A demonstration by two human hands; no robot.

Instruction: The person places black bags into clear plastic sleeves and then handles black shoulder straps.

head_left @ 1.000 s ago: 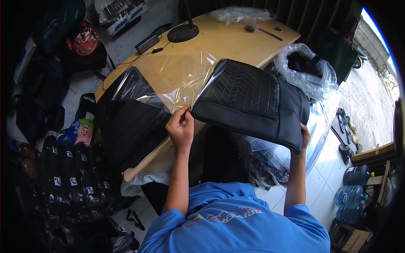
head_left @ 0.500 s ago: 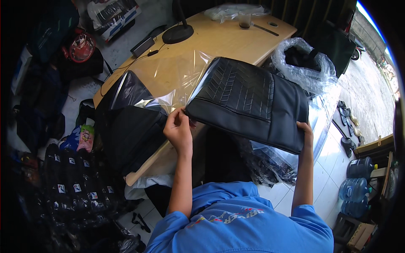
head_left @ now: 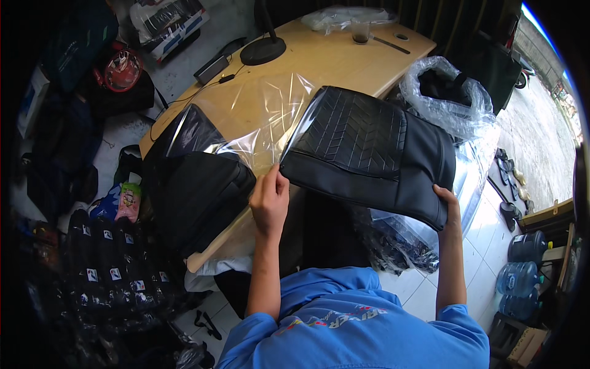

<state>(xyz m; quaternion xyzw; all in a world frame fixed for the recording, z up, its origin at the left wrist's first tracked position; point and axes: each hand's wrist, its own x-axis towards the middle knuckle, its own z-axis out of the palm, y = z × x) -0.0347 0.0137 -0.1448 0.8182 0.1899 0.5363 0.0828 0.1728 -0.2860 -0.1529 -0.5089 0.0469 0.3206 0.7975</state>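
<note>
A black leather-look seat cover (head_left: 369,141) with chevron stitching lies flat and slightly tilted above the desk's near edge. Its left end meets the mouth of a clear plastic bag (head_left: 258,117), which spreads over the desk to the left. My left hand (head_left: 270,200) pinches the bag's edge at the cover's near left corner; how much of the cover is also caught there is hidden. At the near right corner my right hand (head_left: 448,206) grips the cover, thumb on top and fingers underneath.
The wooden desk (head_left: 332,58) carries a black stand base (head_left: 263,51), a glass (head_left: 361,34) and a black folded bundle (head_left: 193,197). Crumpled plastic wrap (head_left: 479,101) sits right of the desk. Water jugs (head_left: 516,278) stand at the right; wrapped black packs (head_left: 114,270) lie lower left.
The seat cover's right side has dipped slightly towards me. The clear bag stands higher and wider at its mouth. Both hands keep their holds, and the whole view has shifted a little.
</note>
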